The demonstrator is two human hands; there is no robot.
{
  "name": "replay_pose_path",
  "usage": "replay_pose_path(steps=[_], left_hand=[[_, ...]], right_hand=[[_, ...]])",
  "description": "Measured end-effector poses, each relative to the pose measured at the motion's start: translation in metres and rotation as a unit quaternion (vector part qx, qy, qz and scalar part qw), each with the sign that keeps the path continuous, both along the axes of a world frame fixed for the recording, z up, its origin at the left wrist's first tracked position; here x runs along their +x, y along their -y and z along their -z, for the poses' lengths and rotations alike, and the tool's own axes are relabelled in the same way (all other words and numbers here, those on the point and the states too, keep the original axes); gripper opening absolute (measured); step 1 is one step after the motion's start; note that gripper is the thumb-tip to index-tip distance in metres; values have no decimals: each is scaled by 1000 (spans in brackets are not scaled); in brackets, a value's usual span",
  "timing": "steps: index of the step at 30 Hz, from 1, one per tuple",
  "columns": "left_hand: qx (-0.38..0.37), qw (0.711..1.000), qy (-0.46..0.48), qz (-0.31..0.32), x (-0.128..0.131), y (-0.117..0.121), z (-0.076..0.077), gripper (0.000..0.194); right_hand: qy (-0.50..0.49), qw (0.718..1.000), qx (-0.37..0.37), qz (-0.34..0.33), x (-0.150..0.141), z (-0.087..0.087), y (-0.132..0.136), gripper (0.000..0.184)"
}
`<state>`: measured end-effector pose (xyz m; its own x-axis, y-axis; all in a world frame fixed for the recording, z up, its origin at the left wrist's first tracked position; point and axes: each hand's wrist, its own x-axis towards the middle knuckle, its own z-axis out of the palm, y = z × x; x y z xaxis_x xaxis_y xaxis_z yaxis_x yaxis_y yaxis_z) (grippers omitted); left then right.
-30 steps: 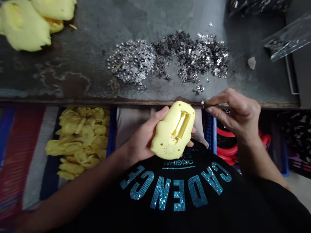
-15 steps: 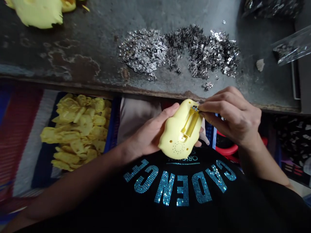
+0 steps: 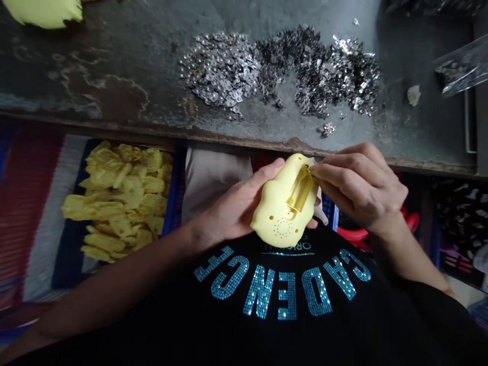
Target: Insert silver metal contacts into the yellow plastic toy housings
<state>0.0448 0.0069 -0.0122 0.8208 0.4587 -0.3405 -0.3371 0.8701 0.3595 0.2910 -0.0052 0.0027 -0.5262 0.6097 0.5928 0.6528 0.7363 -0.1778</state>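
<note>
My left hand (image 3: 240, 206) is wrapped round a yellow plastic shell (image 3: 272, 206) with a battery compartment, screw holes and a ring of small speaker holes. The open compartment faces up. At its far end sits a small metal contact (image 3: 306, 168). Against that end my right hand (image 3: 358, 183) pinches with thumb and forefinger closed; the fingertips hide most of what they grip, likely the contact piece. Beyond the shell, heaps of small metal contacts (image 3: 223, 71) lie on the grey metal bench (image 3: 152, 61).
A blue crate (image 3: 173, 198) on the left holds stacked yellow plastic parts (image 3: 129, 195). More yellow shells (image 3: 46, 10) lie at the bench's far left. On the right are a clear plastic bag (image 3: 463, 68) of metal bits and a red ring-shaped object (image 3: 353, 234). The bench edge runs just beyond my hands.
My right fingertips have pressed closer over the compartment's far end, and less of the metal contact shows there. The shell stays in my left hand; the view has shifted slightly.
</note>
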Motion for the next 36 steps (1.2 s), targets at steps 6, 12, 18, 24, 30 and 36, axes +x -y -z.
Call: replay_pose_path(steps=[6, 12, 18, 24, 30, 36], left_hand=[[-9, 1000, -12, 15, 1, -2, 0, 59], [-6, 999, -32, 14, 2, -1, -2, 69], [-5, 1000, -9, 14, 1, 2, 1, 58], [6, 1000, 18, 7, 1, 2, 3, 51], [19, 999, -25, 1, 0, 7, 4, 60], [128, 972, -150, -128, 4, 17, 1, 49]], right_hand=[[8, 1000, -1, 1, 2, 3, 5, 26], [-39, 999, 6, 11, 2, 7, 9, 35], [-29, 999, -16, 33, 1, 8, 15, 36], [-72, 996, -31, 37, -3, 8, 16, 32], [-149, 973, -176, 23, -2, -7, 5, 20], [-129, 933, -336, -14, 3, -17, -11, 23]])
